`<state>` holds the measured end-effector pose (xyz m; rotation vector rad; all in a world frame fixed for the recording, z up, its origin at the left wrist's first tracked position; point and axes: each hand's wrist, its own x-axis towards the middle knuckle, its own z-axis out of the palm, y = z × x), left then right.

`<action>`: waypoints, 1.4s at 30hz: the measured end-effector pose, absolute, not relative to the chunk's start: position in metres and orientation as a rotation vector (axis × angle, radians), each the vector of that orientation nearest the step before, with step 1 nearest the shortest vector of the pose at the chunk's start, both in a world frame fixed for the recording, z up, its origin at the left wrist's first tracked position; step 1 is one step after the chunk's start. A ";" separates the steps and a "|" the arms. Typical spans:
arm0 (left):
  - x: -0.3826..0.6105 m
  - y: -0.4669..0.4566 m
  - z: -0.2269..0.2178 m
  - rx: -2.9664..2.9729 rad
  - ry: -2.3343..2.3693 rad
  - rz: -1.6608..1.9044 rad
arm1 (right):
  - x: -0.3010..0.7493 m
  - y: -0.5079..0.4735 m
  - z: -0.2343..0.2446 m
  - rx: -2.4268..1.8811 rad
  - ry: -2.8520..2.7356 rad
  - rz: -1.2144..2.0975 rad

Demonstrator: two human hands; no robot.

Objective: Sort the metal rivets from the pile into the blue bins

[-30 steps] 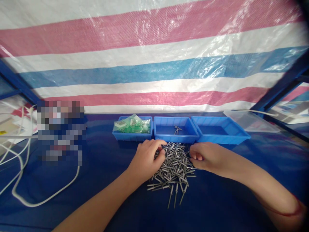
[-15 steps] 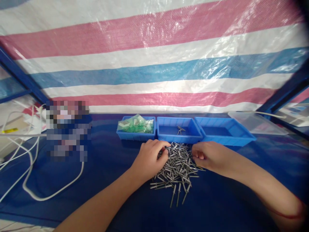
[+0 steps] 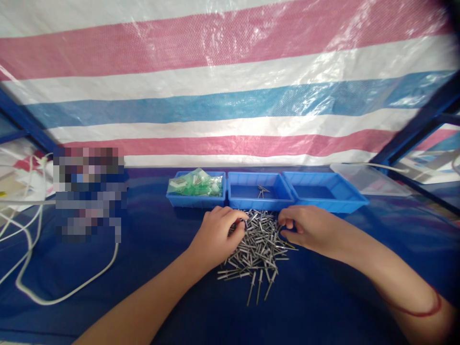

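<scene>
A loose pile of silver blind rivets (image 3: 257, 247) lies on the blue table, several of them strewn toward me along its front edge. My left hand (image 3: 223, 235) rests at the pile's left side, its thumb and index finger curved apart around some rivets; it grips nothing that I can see. At the right edge, my right hand (image 3: 304, 229) has its fingers curled and its thumb a little apart from them, with no rivet visible in between. Just behind the pile, a blue bin (image 3: 260, 199) holds several rivets.
Left of that bin, another blue bin (image 3: 196, 201) holds a green-tinted plastic bag (image 3: 197, 184). A third blue bin (image 3: 327, 203) stands at the right, a translucent sheet (image 3: 373, 181) behind it. White cables (image 3: 68, 298) lie at left; a striped tarp (image 3: 215, 110) hangs behind.
The view has shifted slightly, moving the bins and pile left in the picture. My right thumb has parted from the fingers. My left hand keeps its place at the pile.
</scene>
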<state>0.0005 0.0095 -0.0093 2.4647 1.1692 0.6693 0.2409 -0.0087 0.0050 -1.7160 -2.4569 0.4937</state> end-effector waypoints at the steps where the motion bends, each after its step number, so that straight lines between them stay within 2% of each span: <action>1: 0.001 0.009 -0.009 2.462 1.169 0.669 | 0.242 -0.008 0.004 -1.704 -2.457 0.490; 27: 0.000 0.009 -0.008 2.495 1.175 0.652 | 0.230 -0.014 0.007 -1.609 -2.561 0.477; 42: -0.001 0.009 -0.008 2.494 1.170 0.647 | 0.233 -0.012 0.013 -1.525 -2.501 0.589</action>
